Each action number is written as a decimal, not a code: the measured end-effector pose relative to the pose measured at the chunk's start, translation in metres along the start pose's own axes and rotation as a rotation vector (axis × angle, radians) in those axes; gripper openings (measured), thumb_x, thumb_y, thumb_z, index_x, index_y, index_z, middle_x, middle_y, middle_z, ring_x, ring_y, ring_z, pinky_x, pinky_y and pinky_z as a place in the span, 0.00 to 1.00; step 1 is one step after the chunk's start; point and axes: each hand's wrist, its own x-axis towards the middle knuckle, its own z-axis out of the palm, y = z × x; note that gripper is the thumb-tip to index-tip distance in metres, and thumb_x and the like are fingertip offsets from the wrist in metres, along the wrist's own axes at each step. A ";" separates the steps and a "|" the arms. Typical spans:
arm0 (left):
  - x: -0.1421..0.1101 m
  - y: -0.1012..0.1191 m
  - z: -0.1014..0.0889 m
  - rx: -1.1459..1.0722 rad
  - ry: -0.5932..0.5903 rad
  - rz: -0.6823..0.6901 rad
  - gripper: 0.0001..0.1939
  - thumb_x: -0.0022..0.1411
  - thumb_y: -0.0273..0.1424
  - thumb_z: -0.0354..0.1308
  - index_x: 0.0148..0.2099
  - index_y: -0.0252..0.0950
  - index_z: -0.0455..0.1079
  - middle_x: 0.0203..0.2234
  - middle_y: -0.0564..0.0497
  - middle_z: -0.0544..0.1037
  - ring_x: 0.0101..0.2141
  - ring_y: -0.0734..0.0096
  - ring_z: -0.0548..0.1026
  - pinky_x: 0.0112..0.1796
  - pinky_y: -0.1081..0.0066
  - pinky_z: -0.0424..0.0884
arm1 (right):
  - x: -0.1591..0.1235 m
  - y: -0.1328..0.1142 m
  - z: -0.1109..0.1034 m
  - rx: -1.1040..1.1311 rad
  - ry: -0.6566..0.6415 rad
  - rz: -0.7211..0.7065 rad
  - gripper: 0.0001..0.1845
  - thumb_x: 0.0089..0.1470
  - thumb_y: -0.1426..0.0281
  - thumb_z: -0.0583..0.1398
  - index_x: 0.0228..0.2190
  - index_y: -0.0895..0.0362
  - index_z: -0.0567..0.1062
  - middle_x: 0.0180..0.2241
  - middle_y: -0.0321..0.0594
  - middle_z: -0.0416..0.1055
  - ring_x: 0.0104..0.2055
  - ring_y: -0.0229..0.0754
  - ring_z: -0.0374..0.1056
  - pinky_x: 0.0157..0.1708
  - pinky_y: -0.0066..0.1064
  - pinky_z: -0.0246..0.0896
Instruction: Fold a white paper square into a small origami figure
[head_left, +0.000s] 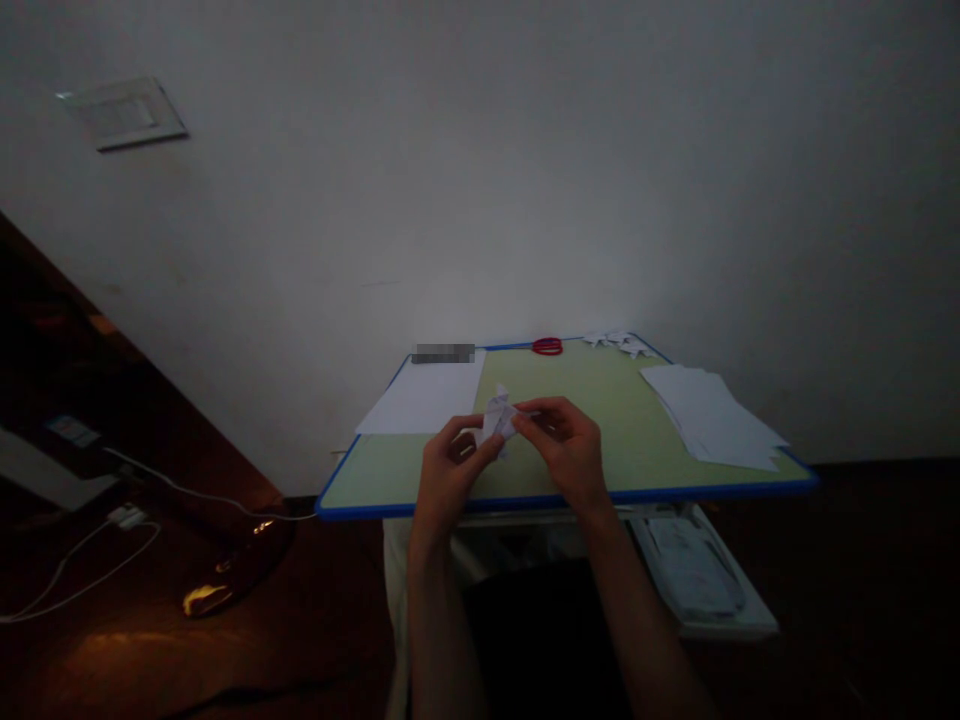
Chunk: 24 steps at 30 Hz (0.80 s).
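A small folded piece of white paper [496,418] is held up above the green table, with flaps pointing out from its middle. My left hand [453,462] pinches its left side between thumb and fingers. From the right, my right hand [564,442] grips another edge of it with thumb and index finger. The fingertips cover part of the folds, so its exact shape is hard to make out in the dim light.
The green table [577,400] has a blue rim. White sheets [431,395] lie on its left, and a paper stack [709,410] on its right. Red-handled scissors [547,346] and several folded paper pieces [619,341] rest at the back, near the wall. A white cable [202,495] hangs at left.
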 end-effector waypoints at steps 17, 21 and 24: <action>0.002 -0.001 0.011 0.005 0.079 0.136 0.20 0.54 0.34 0.73 0.49 0.38 0.81 0.31 0.51 0.80 0.32 0.71 0.78 0.40 0.69 0.76 | 0.002 -0.001 0.000 0.011 0.177 -0.051 0.09 0.50 0.66 0.72 0.33 0.54 0.80 0.34 0.38 0.81 0.37 0.43 0.77 0.42 0.37 0.74; 0.003 -0.003 0.013 -0.034 0.118 0.145 0.19 0.52 0.33 0.74 0.47 0.37 0.82 0.32 0.50 0.82 0.34 0.70 0.79 0.41 0.69 0.77 | 0.001 -0.002 0.001 -0.001 0.186 -0.051 0.09 0.50 0.66 0.72 0.33 0.54 0.80 0.34 0.39 0.81 0.36 0.43 0.77 0.42 0.38 0.74; 0.003 -0.004 0.015 -0.062 0.152 0.138 0.19 0.51 0.33 0.75 0.46 0.36 0.83 0.32 0.49 0.82 0.33 0.69 0.79 0.40 0.68 0.78 | 0.001 -0.003 0.002 -0.007 0.195 -0.045 0.09 0.50 0.65 0.71 0.33 0.54 0.79 0.34 0.40 0.81 0.37 0.44 0.77 0.43 0.39 0.74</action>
